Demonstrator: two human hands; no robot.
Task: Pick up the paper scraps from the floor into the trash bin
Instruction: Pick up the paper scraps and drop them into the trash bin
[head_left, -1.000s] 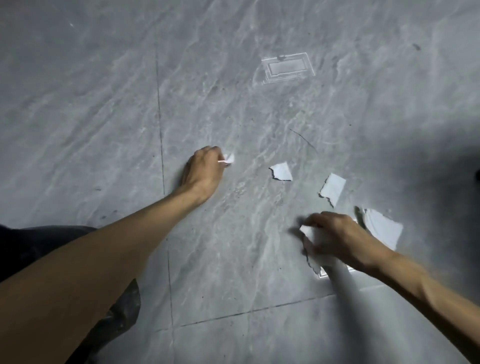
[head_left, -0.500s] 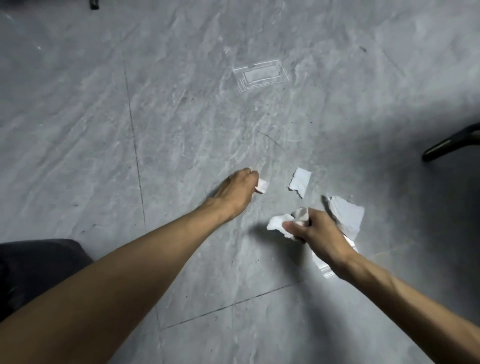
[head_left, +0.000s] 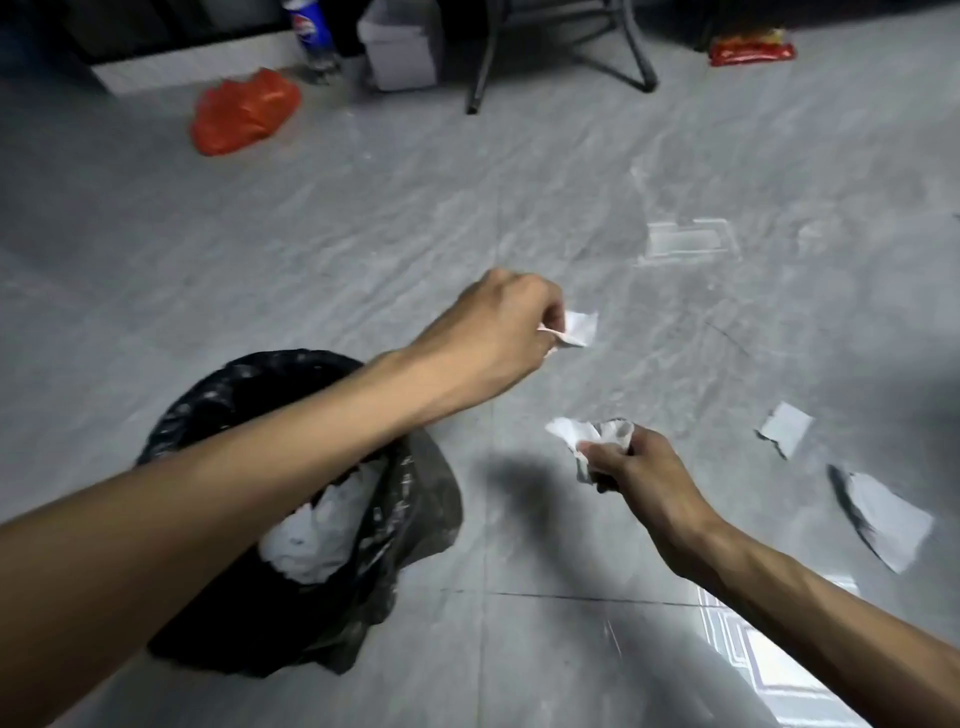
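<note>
Both hands have lifted off the floor (head_left: 363, 234) with paper since a second ago, and the view has swung so the bin (head_left: 208, 410) now shows. The left hand (head_left: 498, 332) pinches a small scrap (head_left: 582, 327) in its grip; the right hand (head_left: 631, 467) clutches a crumpled wad (head_left: 587, 434). Neither is over the bin yet. Two scraps (head_left: 787, 428) remain on the floor, right.
</note>
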